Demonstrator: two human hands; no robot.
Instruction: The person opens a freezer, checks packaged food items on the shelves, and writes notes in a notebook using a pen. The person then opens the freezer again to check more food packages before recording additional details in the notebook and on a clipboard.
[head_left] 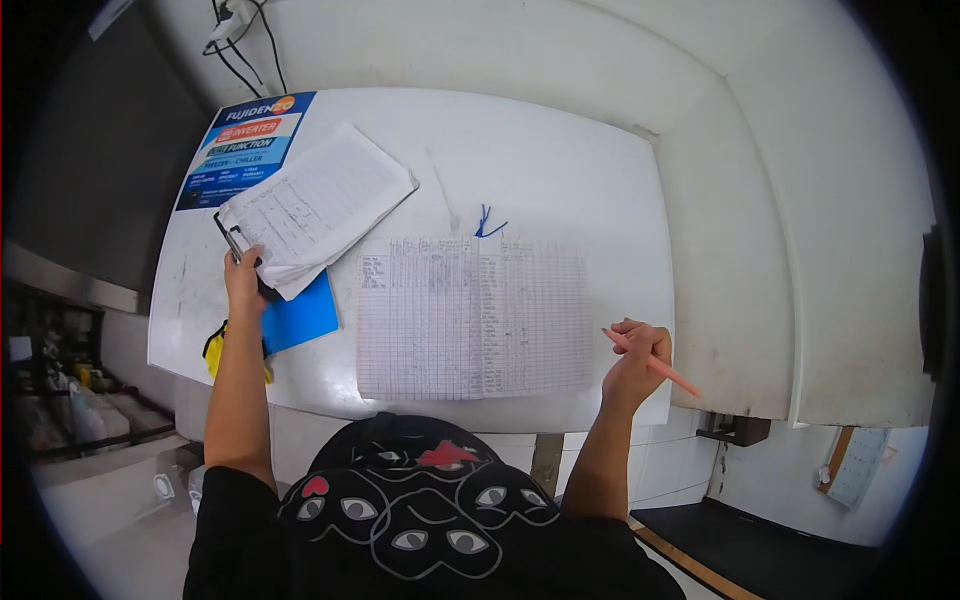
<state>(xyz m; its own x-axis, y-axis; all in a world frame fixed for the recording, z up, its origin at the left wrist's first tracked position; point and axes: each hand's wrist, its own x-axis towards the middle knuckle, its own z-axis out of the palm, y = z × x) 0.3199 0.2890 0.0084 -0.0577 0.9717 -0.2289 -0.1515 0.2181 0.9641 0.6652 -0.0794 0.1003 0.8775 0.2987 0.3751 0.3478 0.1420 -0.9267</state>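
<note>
On the left, my left hand (pixel 243 280) grips the clip end of a clipboard (pixel 235 237) that bears a thick stack of written papers (pixel 320 200). Closed around a pink pencil (pixel 655 365), my right hand (pixel 636 362) is at the white surface's right side, just right of an open ledger (pixel 475 320). The ledger lies flat with ruled columns and handwriting on both pages. A blue ribbon (pixel 487 222) sticks out at its top. Partly under the clipboard papers lies a blue folder (pixel 305 315).
A yellow and black item (pixel 215 350) lies beside my left forearm. The white freezer top (pixel 560 150) has a blue label (pixel 245 150) at its back left. Cables and a plug (pixel 232 20) hang behind it. Walls stand behind and to the right.
</note>
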